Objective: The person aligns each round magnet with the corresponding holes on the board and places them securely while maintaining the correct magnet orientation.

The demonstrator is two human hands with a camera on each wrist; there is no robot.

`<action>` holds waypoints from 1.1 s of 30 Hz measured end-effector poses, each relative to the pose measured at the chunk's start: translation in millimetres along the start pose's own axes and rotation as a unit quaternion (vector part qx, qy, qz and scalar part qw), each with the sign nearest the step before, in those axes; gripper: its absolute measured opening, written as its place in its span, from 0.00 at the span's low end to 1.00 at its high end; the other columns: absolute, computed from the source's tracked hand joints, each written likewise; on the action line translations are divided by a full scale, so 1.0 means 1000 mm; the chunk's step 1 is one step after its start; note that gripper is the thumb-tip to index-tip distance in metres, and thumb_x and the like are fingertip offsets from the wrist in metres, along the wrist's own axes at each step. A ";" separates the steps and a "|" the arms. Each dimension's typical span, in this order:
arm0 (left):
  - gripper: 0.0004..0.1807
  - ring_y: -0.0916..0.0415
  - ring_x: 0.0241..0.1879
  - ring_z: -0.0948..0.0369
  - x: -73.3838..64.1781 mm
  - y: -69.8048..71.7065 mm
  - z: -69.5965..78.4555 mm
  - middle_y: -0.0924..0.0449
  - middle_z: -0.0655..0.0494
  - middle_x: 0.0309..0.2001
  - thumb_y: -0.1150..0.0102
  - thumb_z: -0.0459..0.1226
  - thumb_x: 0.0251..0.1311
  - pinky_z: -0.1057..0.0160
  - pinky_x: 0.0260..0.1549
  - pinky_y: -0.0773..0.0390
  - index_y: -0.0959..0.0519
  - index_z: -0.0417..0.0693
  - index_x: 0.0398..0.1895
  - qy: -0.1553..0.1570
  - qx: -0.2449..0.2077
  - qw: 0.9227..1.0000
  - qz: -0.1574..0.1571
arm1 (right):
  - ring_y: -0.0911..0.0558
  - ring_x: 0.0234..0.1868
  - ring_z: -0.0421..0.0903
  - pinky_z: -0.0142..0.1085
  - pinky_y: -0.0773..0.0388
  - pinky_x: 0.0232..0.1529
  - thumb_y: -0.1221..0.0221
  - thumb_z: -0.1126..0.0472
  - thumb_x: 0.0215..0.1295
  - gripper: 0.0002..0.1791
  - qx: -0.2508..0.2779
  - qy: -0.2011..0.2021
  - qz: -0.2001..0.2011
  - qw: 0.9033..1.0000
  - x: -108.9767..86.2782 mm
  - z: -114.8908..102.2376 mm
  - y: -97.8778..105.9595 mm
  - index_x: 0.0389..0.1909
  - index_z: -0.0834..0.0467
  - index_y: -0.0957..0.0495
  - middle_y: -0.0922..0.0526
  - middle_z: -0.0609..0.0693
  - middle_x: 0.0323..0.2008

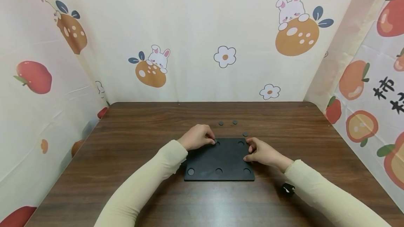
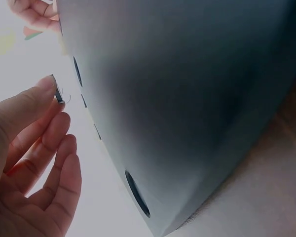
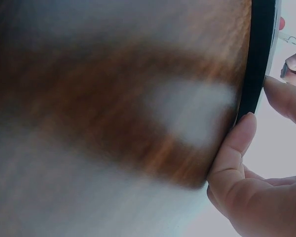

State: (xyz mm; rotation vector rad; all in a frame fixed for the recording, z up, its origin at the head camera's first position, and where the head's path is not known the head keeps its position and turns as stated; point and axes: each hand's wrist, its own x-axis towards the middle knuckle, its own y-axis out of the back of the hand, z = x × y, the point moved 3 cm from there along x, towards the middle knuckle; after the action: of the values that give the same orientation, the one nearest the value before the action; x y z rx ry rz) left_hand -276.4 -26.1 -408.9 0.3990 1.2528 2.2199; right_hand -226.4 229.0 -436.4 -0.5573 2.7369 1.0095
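Note:
A flat black board [image 1: 221, 158] with round recesses lies on the table. My left hand [image 1: 198, 137] reaches over its far left part and pinches a small dark disc [image 2: 58, 94] between thumb and fingertips, near the recess in the middle of the far row. In the left wrist view the disc is tilted on edge, apart from the board. At the board's right edge, my right hand [image 1: 263, 153] holds it with thumb and fingers. The near left recess [image 1: 190, 171] looks filled by a disc. My left hand and sleeve hide the board's far left corner.
Three loose dark discs lie beyond the board: one at left [image 1: 221, 123], a second disc [image 1: 235, 122] beside it, and a third disc [image 1: 245, 134] close to the far right corner. The brown wood-grain table [image 1: 142, 125] meets printed curtains [image 1: 195, 27] behind and at both sides.

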 end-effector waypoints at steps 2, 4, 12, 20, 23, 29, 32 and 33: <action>0.07 0.23 0.36 0.65 0.000 -0.001 0.001 0.19 0.58 0.40 0.34 0.41 0.61 0.65 0.37 0.22 0.13 0.51 0.40 -0.004 0.004 1.000 -0.002 | 0.28 0.33 0.46 0.38 0.31 0.35 0.30 0.62 0.56 0.43 -0.002 -0.001 0.000 1.000 0.000 0.000 0.000 0.68 0.69 0.41 0.29 0.53 0.36; 0.07 0.23 0.36 0.65 0.001 -0.002 0.001 0.19 0.58 0.40 0.34 0.41 0.61 0.66 0.37 0.22 0.13 0.50 0.40 -0.007 0.012 1.000 -0.005 | 0.28 0.33 0.46 0.38 0.31 0.35 0.30 0.61 0.56 0.43 -0.001 -0.002 0.000 1.000 0.000 0.000 0.001 0.68 0.69 0.41 0.29 0.53 0.36; 0.08 0.23 0.39 0.64 0.007 -0.005 0.009 0.19 0.58 0.42 0.34 0.42 0.61 0.65 0.41 0.21 0.13 0.51 0.41 -0.013 0.054 0.998 -0.020 | 0.29 0.33 0.46 0.38 0.32 0.34 0.31 0.61 0.56 0.42 0.001 -0.007 -0.003 1.000 -0.001 0.000 0.001 0.68 0.68 0.41 0.29 0.54 0.37; 0.08 0.22 0.39 0.64 0.014 -0.008 0.014 0.18 0.58 0.41 0.36 0.42 0.63 0.66 0.40 0.21 0.13 0.52 0.41 -0.023 0.084 0.996 -0.035 | 0.29 0.32 0.46 0.39 0.32 0.34 0.31 0.61 0.57 0.42 0.002 -0.003 -0.008 1.000 -0.001 0.000 0.001 0.68 0.68 0.42 0.29 0.54 0.36; 0.08 0.22 0.38 0.64 0.015 -0.009 0.014 0.18 0.58 0.40 0.36 0.42 0.63 0.67 0.39 0.21 0.13 0.51 0.41 -0.024 0.090 0.995 -0.038 | 0.28 0.32 0.46 0.38 0.31 0.34 0.31 0.61 0.57 0.42 0.002 -0.004 -0.008 1.000 -0.001 -0.001 0.001 0.68 0.68 0.42 0.29 0.54 0.37; 0.08 0.21 0.38 0.64 0.015 -0.010 0.015 0.18 0.58 0.41 0.35 0.41 0.62 0.66 0.40 0.21 0.13 0.51 0.40 -0.018 0.089 0.995 -0.045 | 0.29 0.33 0.46 0.38 0.31 0.34 0.31 0.62 0.57 0.42 0.003 -0.006 -0.008 1.000 -0.001 -0.002 0.000 0.68 0.68 0.42 0.29 0.54 0.37; 0.07 0.21 0.38 0.63 0.016 -0.010 0.015 0.18 0.57 0.41 0.35 0.41 0.62 0.66 0.40 0.21 0.12 0.51 0.40 -0.017 0.091 0.995 -0.045 | 0.29 0.33 0.46 0.38 0.31 0.34 0.31 0.62 0.57 0.42 0.004 -0.005 -0.008 1.000 -0.001 -0.002 0.001 0.68 0.68 0.42 0.29 0.54 0.36; 0.07 0.21 0.38 0.63 0.016 -0.010 0.015 0.18 0.57 0.41 0.35 0.41 0.62 0.66 0.40 0.21 0.12 0.51 0.40 -0.017 0.091 0.995 -0.045 | 0.28 0.32 0.46 0.38 0.31 0.34 0.31 0.62 0.57 0.42 0.005 -0.005 -0.008 1.000 -0.001 -0.002 0.001 0.68 0.68 0.42 0.29 0.54 0.36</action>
State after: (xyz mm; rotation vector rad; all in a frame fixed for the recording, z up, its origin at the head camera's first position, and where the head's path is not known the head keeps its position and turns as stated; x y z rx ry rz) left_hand -278.5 -2.5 -409.9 0.4393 1.4315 2.0238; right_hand -225.8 228.2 -434.2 -0.5691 2.7226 0.9926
